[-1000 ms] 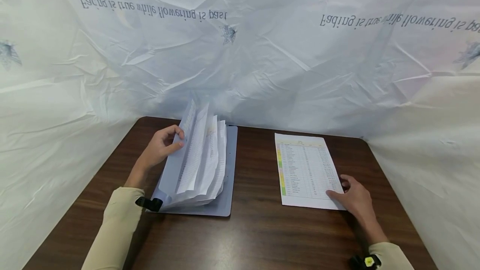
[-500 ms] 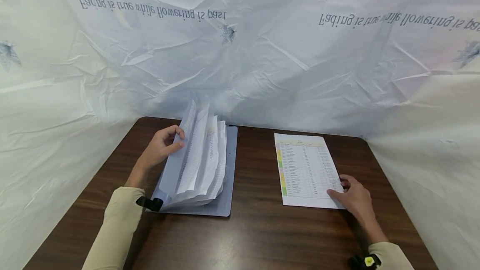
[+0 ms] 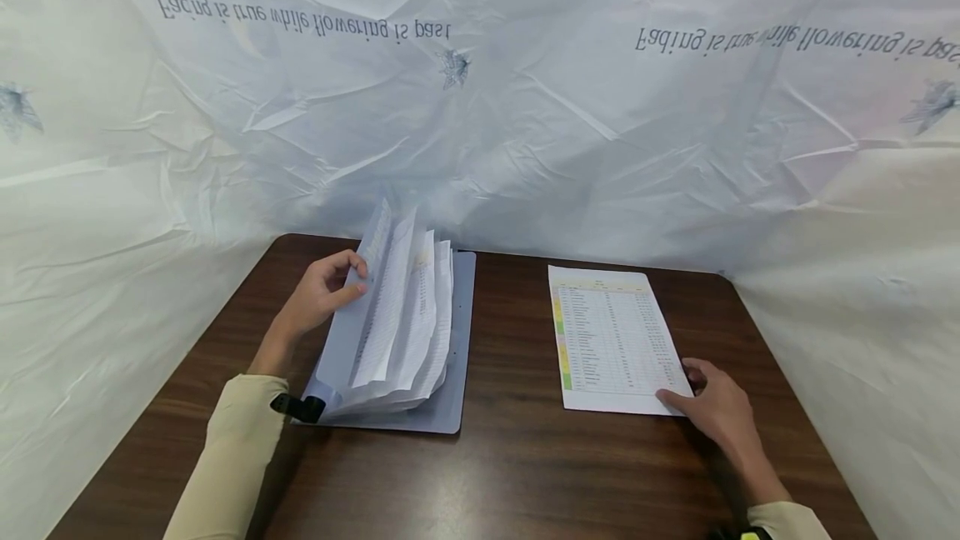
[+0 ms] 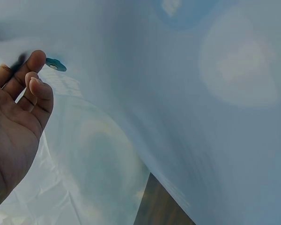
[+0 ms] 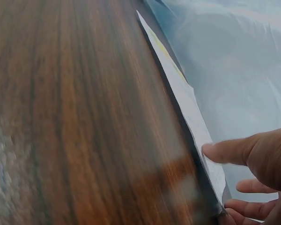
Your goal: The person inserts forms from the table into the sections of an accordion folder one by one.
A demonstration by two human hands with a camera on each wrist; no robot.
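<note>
A pale blue-grey folder lies on the left of the table with its cover raised. Fanned printed sheets stand half upright inside it. My left hand grips the cover's left edge between thumb and fingers; the left wrist view shows this hand beside the large pale cover. To the right lies a printed sheet of paper with a coloured strip down its left side. Its near right corner is pinched by my right hand, thumb on top, as the right wrist view of the paper also shows.
The dark wooden table has rounded far corners. White plastic sheeting with printed words hangs close behind it and along both sides. A bare strip of wood separates the folder from the loose sheet.
My right hand and forearm have shifted slightly right and toward me, the thumb still on the sheet's corner. The left hand and folder have hardly moved.
</note>
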